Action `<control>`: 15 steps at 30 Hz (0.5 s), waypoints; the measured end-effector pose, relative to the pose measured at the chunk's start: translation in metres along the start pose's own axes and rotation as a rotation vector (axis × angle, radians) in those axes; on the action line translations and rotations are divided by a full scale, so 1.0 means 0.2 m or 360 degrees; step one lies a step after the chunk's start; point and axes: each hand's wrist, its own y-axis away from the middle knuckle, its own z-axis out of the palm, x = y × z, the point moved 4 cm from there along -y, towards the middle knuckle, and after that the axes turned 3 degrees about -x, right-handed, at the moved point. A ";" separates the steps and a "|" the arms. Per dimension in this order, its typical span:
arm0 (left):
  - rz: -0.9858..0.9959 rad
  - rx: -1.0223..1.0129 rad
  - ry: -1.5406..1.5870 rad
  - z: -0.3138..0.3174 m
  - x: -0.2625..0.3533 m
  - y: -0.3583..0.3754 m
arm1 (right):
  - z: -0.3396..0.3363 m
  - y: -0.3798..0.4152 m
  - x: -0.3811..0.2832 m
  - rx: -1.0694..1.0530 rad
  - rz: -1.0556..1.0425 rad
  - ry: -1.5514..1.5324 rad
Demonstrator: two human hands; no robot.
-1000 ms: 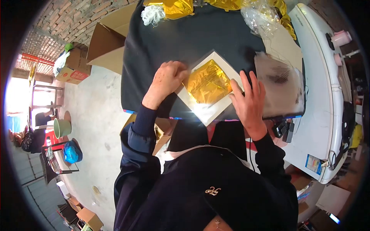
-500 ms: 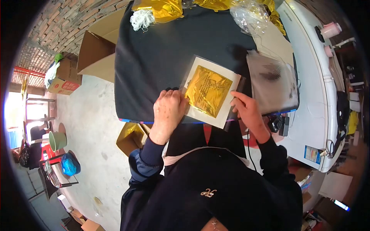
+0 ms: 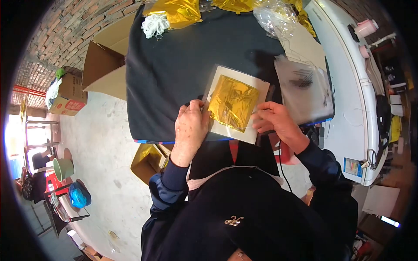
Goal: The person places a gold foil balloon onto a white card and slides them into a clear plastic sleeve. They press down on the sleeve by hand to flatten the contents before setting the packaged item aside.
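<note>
On the dark cloth-covered table (image 3: pixel 174 65), a gold foil packet (image 3: pixel 233 102) lies over a white card (image 3: pixel 222 128) in a clear plastic sleeve. My left hand (image 3: pixel 190 126) grips the sleeve's left edge, thumb and fingers pressed together. At the right edge, my right hand (image 3: pixel 278 124) touches the sleeve near the packet, its fingers bent close together and slightly blurred; exactly what they pinch is hard to make out. To the right of it lies a stack of clear plastic sleeves (image 3: pixel 305 93).
Gold foil (image 3: pixel 178 13), white string (image 3: pixel 155 26) and crumpled clear plastic (image 3: pixel 275 18) lie at the table's far edge. An open cardboard box (image 3: pixel 102 65) stands left; another box (image 3: pixel 148 163) holds gold material below the near edge. A white appliance (image 3: pixel 348 87) stands right.
My right hand has moved slightly inward over the sleeve's right edge, its fingers more curled. The left hand keeps its hold. The whole view has shifted a little.
</note>
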 end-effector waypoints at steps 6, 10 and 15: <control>-0.0015 0.0001 0.0044 0.00 0.00 0.00 | 0.02 -0.09 -0.01 -0.0150 0.0237 0.0028; -0.0027 -0.0012 0.0063 -0.01 0.00 -0.01 | 0.05 -0.13 -0.02 -0.0255 0.0273 0.0152; -0.0003 0.0020 0.0044 0.01 0.01 0.00 | 0.05 -0.17 0.02 -0.0253 0.0200 0.0252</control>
